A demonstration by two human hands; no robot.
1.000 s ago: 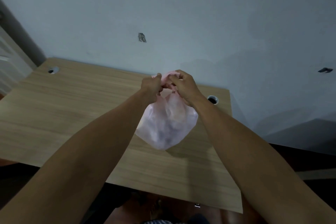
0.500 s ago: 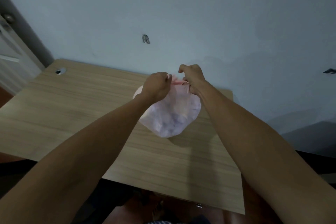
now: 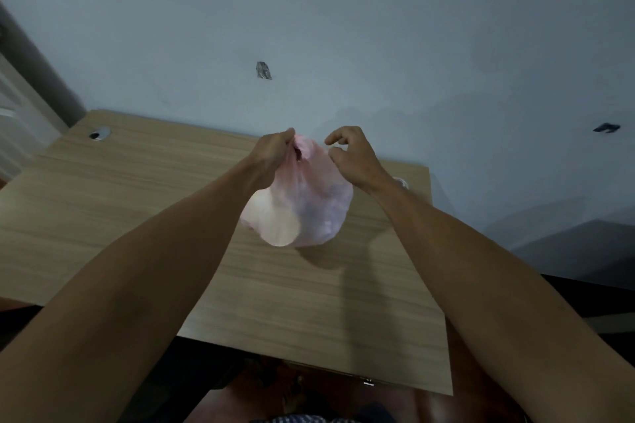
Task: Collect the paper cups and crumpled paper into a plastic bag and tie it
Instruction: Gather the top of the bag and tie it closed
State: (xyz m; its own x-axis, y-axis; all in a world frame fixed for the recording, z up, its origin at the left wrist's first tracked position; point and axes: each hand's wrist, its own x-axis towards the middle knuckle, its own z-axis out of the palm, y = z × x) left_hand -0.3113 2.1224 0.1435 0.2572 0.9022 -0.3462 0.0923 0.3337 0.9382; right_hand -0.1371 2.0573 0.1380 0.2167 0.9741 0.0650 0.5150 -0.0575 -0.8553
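A filled, translucent pink plastic bag [image 3: 305, 206] bulges over the middle of the wooden desk [image 3: 120, 203]. Pale rounded shapes show through its skin; what they are cannot be made out. My left hand [image 3: 273, 156] pinches the gathered neck of the bag at its top. My right hand [image 3: 354, 158] is just to the right of the neck, fingers curled and apart; it holds nothing and sits against the bag's upper right side. No loose cups or paper show on the desk.
The desk stands against a pale blue wall [image 3: 343, 27]. A cable hole [image 3: 99, 133] is at the desk's far left corner, and another [image 3: 400, 182] is partly hidden behind my right wrist. A door frame [image 3: 31, 79] runs along the left. My legs are below the near edge.
Both hands gripped the bag's top before. Now my right hand has let go and moved slightly right, fingers spread, while the left keeps the neck. The bag turned a little.
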